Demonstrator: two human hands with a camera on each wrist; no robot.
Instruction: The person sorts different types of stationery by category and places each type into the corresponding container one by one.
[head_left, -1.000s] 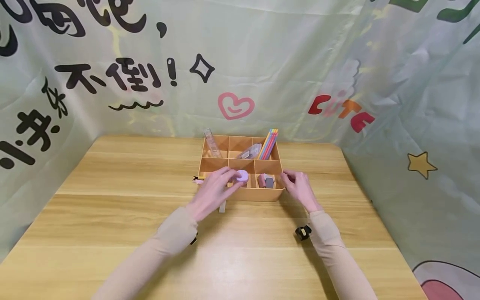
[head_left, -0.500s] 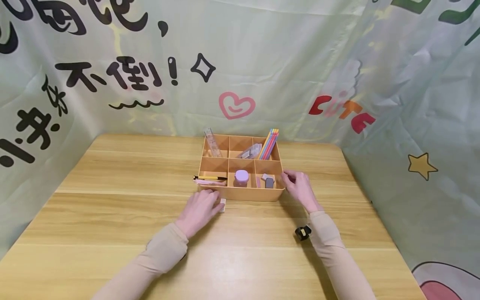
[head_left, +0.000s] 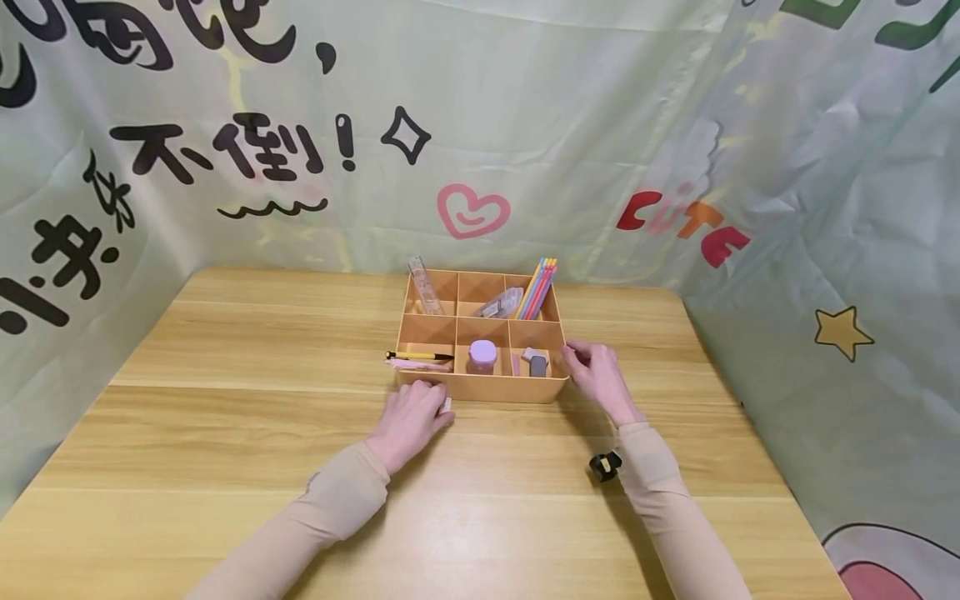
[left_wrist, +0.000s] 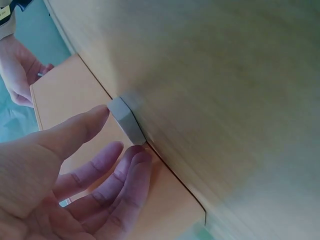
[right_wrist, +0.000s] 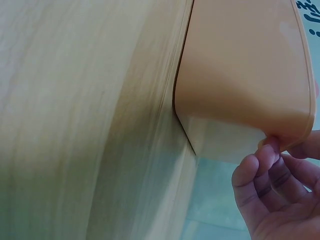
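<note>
An orange desk organizer [head_left: 495,388] with several compartments stands on the table. Just in front of it, a small white block [left_wrist: 126,120] like an eraser lies against the organizer's front wall. My left hand [head_left: 411,419] is over this block, thumb at one end and fingertips at the other, pinching it; in the head view the hand partly hides it. At the front right corner of the organizer, my right hand [head_left: 600,379] pinches the rim, as the right wrist view also shows with the fingers [right_wrist: 245,172] bent at the corner.
Front compartments hold a yellow-and-black pen [head_left: 420,356], a pink pen [head_left: 418,366], a purple-lidded jar [head_left: 482,357] and a grey block [head_left: 538,366]. Behind are a clear ruler-like strip [head_left: 425,287], a correction-tape-like item [head_left: 502,303] and several coloured pens [head_left: 537,290]. A printed cloth [head_left: 570,150] hangs behind.
My left hand left the purple-lidded jar in its compartment, came down to the organizer's front and closed onto the white block. My right hand stays at the corner.
</note>
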